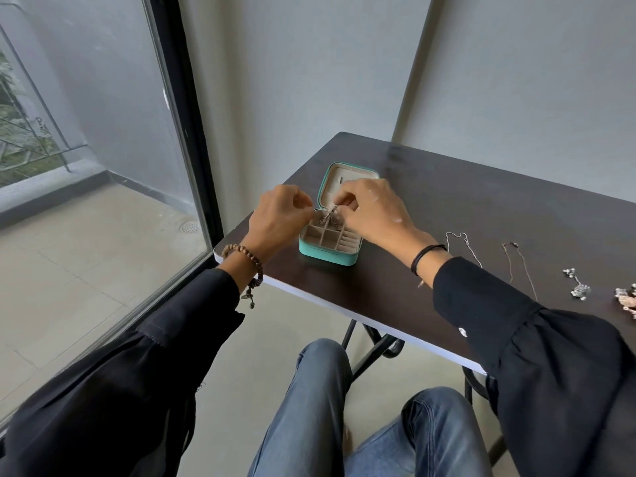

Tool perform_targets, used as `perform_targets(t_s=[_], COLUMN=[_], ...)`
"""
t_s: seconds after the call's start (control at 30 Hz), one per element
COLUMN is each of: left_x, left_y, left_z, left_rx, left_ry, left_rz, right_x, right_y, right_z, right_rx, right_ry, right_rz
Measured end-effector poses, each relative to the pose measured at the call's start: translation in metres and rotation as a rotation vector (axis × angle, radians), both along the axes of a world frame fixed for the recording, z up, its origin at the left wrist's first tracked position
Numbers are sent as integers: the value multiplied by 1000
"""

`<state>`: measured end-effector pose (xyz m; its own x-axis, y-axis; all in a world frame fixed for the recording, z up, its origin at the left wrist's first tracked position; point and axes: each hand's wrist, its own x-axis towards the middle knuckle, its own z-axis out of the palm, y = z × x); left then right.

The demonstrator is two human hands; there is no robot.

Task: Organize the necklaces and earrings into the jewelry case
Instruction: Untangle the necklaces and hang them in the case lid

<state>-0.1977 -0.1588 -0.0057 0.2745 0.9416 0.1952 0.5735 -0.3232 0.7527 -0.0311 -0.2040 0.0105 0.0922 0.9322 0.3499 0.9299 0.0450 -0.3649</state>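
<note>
A teal jewelry case [328, 255] stands open on the dark table [481, 215], its lid [347, 177] upright and beige compartments showing. My right hand [371, 210] pinches a silver necklace [329, 215] that dangles into the case's back compartments. My left hand [278, 215] hovers at the case's left edge with fingers curled; whether it holds the chain's other end is hidden. Two thin necklaces [463, 246] [519, 266] lie on the table to the right. Silver earrings [578, 285] and a pinkish piece [628, 299] lie at the far right.
The table's white front edge [344, 315] runs diagonally above my knees [316, 390]. A glass door with a black frame [192, 132] stands to the left. Grey walls rise behind the table.
</note>
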Motion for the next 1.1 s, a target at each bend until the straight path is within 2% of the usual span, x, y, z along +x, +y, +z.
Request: perform_targets(t_s=[0.1,0.3,0.6,0.73,1.1], left_x=[14,44,63,68,82], left_y=[-1,-14,-26,-33,-55], left_z=[12,38,56,72,107], left_rx=[40,-75,-47,-83,-31], left_ry=[-109,-274,-334,-428,-513], left_rz=[-106,-389,-391,-409,-451], right_x=[11,29,59,67,76], right_y=[-8,-33,-62,-71,-92], right_z=[14,51,73,79,94], right_rx=[58,138,137,145,127], right_ry=[111,403,783,818,866], right_rz=[18,8,3,10,49])
